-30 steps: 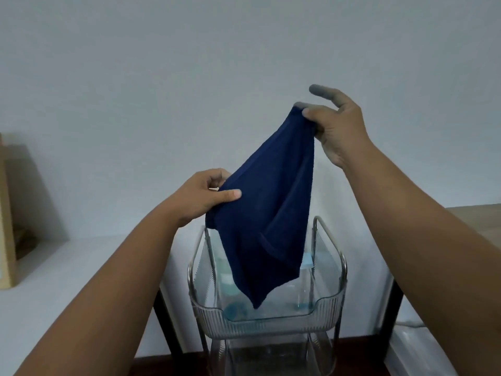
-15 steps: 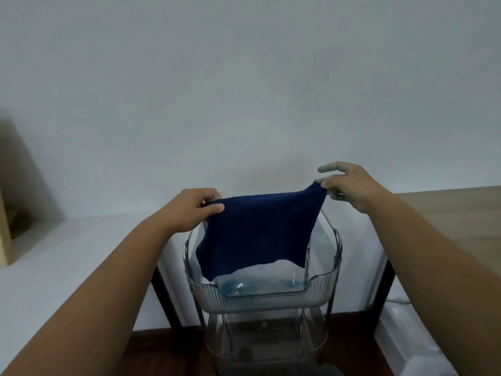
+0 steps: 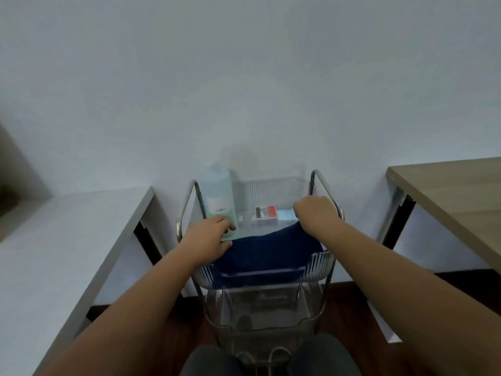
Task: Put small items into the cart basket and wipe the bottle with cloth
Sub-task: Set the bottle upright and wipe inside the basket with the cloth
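Dark navy blue terry cloth [image 3: 267,249] spread across the near half of the top transparent ribbed plastic cart basket [image 3: 320,263], its front edge draped over the rim. Behind it, at the basket's far left corner, upright pale turquoise translucent bottle [image 3: 218,198] with a white label; to the right, small red-and-white box [image 3: 267,212] and light blue packet [image 3: 286,215] lying on the basket floor. Chrome-framed cart wedged between a grey-white desk [image 3: 67,240] on the left and a wood-grain tabletop [image 3: 455,196] on the right, against a plain pale wall, dark wooden floor below. Left hand [image 3: 210,237] palm-down, fingers curled, pinching the cloth's left corner beside the bottle's base. Right hand [image 3: 315,214] fisted, gripping the cloth's right corner near the chrome handle.
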`<control>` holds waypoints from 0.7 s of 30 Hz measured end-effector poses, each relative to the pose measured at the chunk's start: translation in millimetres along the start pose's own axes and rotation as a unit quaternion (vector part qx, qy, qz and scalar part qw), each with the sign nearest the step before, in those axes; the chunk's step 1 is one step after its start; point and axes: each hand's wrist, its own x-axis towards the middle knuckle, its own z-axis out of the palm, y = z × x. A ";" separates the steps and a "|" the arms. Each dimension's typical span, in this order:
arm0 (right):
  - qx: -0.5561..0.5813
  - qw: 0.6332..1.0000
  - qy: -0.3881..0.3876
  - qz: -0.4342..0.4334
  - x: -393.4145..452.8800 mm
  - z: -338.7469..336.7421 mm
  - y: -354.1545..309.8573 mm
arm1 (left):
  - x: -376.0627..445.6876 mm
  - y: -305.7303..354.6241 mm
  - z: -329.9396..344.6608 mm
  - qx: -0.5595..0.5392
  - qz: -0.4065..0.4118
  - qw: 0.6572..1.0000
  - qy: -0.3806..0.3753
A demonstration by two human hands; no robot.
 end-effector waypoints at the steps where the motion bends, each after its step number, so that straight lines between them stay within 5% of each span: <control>1: 0.013 1.000 -0.020 0.013 1.1 7.2 -5.1 | -4.1 -1.6 1.5 0.003 0.010 0.999 0.034; 5: 0.138 0.983 -0.086 0.087 0.6 35.4 -35.7 | -17.4 -19.2 -12.3 -0.040 0.008 0.982 0.185; 10: 0.227 0.912 -0.307 0.151 7.7 55.9 -66.3 | -10.0 -50.8 -30.3 -0.136 -0.078 0.932 0.326; 16: 0.350 0.813 -0.349 0.308 8.9 70.1 -92.8 | 22.3 -53.0 -32.0 -0.267 -0.168 0.912 0.262; 21: 0.342 0.808 -0.318 0.360 15.4 83.1 -83.2 | 35.1 -45.8 -23.0 -0.256 -0.181 0.924 0.217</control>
